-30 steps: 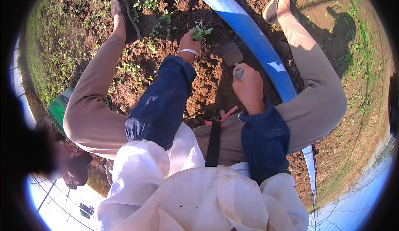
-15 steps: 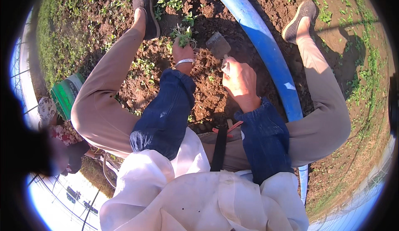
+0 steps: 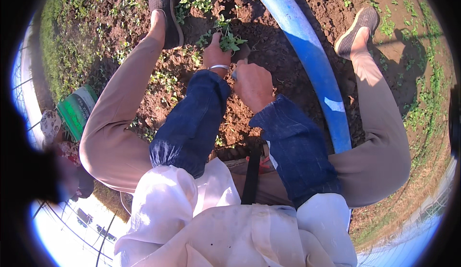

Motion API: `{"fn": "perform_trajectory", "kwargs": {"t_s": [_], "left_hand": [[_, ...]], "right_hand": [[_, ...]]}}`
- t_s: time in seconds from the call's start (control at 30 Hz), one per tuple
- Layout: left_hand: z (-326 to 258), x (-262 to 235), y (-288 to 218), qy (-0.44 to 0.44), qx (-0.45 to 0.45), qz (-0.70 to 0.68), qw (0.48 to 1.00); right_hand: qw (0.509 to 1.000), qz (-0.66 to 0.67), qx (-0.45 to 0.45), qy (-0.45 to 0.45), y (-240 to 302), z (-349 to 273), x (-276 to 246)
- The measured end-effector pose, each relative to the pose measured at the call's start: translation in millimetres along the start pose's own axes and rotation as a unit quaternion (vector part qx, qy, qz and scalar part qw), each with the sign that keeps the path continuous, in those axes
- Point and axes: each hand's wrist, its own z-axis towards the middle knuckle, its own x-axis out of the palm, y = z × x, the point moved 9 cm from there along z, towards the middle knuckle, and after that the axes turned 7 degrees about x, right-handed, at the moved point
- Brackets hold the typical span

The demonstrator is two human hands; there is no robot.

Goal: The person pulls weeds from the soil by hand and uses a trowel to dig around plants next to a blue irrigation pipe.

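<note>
My left hand [image 3: 216,56], with a white band at the wrist, is closed around leafy green seedlings [image 3: 232,43] just above the soil. Close beside it, my right hand [image 3: 254,85] grips a small trowel [image 3: 243,52] by its handle. The trowel's blade lies in shadow at the soil, partly hidden behind the leaves and my fingers. Its tip cannot be made out. Brown, crumbly soil [image 3: 235,115] spreads beneath both hands.
A thick blue hose [image 3: 312,55] curves past my right hand toward my right leg. Low green plants [image 3: 199,1] grow ahead and to the left. At the far left stands a green box [image 3: 77,111], near another person [image 3: 67,151] in patterned clothing.
My right hand has moved left with the trowel, bringing the blade against the seedlings. My left hand has shifted slightly right, and the leaves now lean toward the trowel.
</note>
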Motion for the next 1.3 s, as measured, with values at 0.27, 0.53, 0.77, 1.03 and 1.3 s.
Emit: {"fn": "perform_trajectory", "kwargs": {"t_s": [0.27, 0.53, 0.77, 1.03, 1.3], "left_hand": [[7.4, 14.2, 9.3, -0.014, 0.03, -0.048, 0.998], [9.4, 18.4, 28.4, 0.052, -0.148, -0.343, 0.926], [-6.2, 1.1, -7.7, 0.161, -0.236, -0.627, 0.724], [-16.0, 33.8, -64.7, 0.165, 0.13, -0.03, 0.977], [-18.6, 85.8, -71.0, 0.342, 0.107, 0.249, 0.9]], "right_hand": [[0.998, 0.058, 0.029, -0.006, -29.2, 9.6, 18.2], [0.985, 0.16, 0.005, -0.071, -44.3, -9.1, 12.7], [0.996, 0.027, -0.032, -0.079, -5.7, -75.7, -31.0], [0.998, -0.039, 0.013, -0.04, -7.4, -107.7, -31.7], [0.999, -0.042, 0.025, 0.005, -9.8, -107.6, -23.5]]}}
